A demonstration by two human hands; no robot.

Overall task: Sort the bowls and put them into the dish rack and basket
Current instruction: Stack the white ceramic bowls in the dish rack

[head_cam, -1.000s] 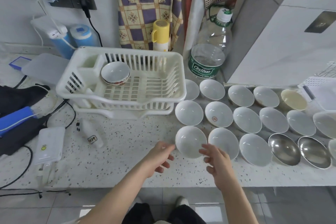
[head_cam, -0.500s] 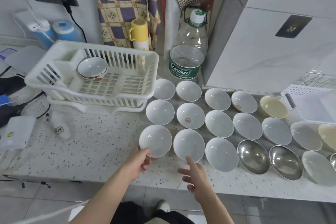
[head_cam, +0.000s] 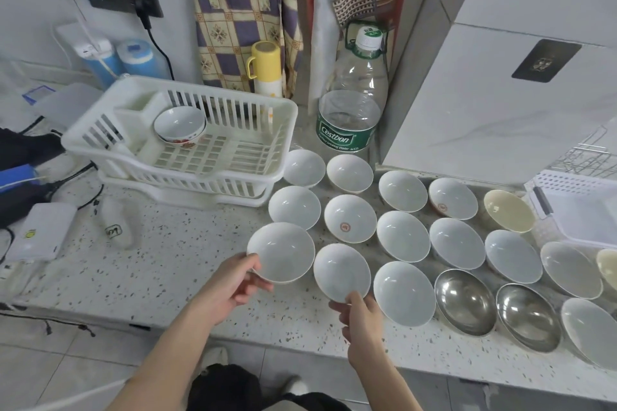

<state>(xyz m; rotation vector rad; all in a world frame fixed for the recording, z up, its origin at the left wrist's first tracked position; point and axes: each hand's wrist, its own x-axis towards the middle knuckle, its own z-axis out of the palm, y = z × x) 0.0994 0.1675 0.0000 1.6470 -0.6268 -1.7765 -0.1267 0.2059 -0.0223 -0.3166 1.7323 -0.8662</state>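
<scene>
A: Nearest the counter edge, what were the hands doing?

B: Left hand (head_cam: 230,287) gripped the near rim of a white bowl (head_cam: 281,252), thumb on the rim, fingers curled beneath. Right hand (head_cam: 362,319) pinched the near rim of the next white bowl (head_cam: 341,272), thumb tip on the lip; the other fingers were hidden behind it, so I could not tell how they lay.

A: And beside those?

B: To the right along the front row: a third white bowl (head_cam: 404,292), then two steel bowls (head_cam: 465,302), side by side. All sat on the speckled counter (head_cam: 160,277).

A: Farther back?

B: More white bowls in rows, one with a red mark inside (head_cam: 350,217). A cream bowl (head_cam: 509,210) stood far right, just beside a white basket (head_cam: 567,183).

A: The rack?

B: White dish rack (head_cam: 180,140) back left, holding one patterned bowl (head_cam: 179,125) near its cutlery compartment. Behind the rows stood a large water bottle (head_cam: 350,110) and a yellow flask (head_cam: 265,68) against the hanging cloth.
</scene>
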